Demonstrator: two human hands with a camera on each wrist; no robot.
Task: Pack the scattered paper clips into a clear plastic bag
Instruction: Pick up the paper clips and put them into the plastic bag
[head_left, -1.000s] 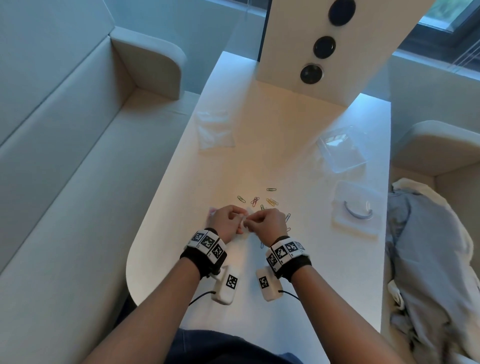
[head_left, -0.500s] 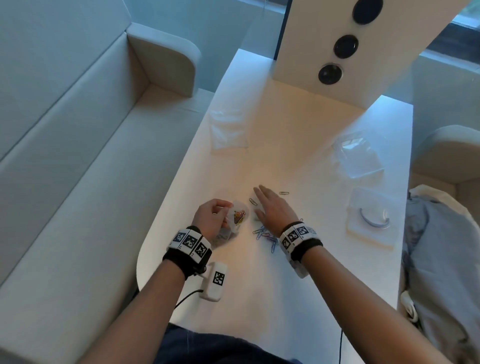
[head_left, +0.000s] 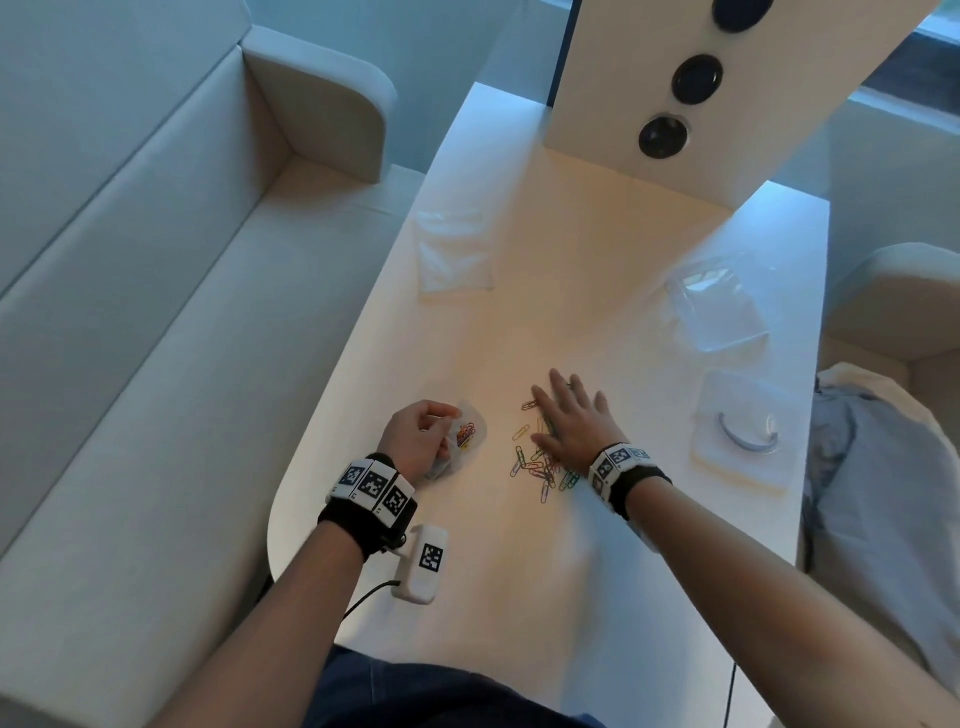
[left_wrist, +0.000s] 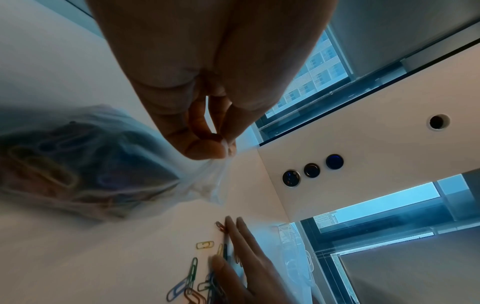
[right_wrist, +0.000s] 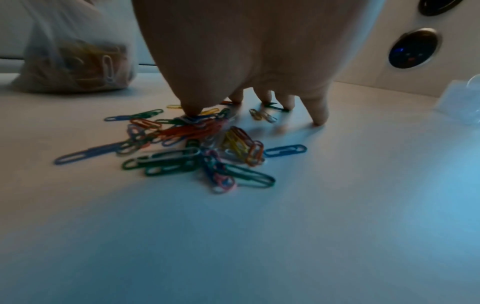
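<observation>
My left hand (head_left: 421, 436) pinches the top edge of a small clear plastic bag (head_left: 465, 439) between thumb and fingers (left_wrist: 207, 148); the bag (left_wrist: 85, 162) holds several coloured paper clips and sits on the white table (head_left: 519, 597). To its right my right hand (head_left: 571, 421) lies flat with straight, spread fingers (right_wrist: 318, 111) over a loose heap of coloured paper clips (head_left: 537, 462). The heap (right_wrist: 194, 148) spreads beneath and behind the palm. The bag (right_wrist: 75, 61) stands left of that hand.
Another flat clear bag (head_left: 454, 254) lies farther back on the left. A clear plastic box (head_left: 719, 304) and its lid (head_left: 743, 431) sit at the right. A white panel with round sockets (head_left: 662, 137) stands at the back. Sofa seats flank the table; cloth (head_left: 883, 493) lies at right.
The hands, together at the bag one second ago, have parted. The right hand has gone right and flattened on the clips, drawing them closer together; the left hand keeps the bag.
</observation>
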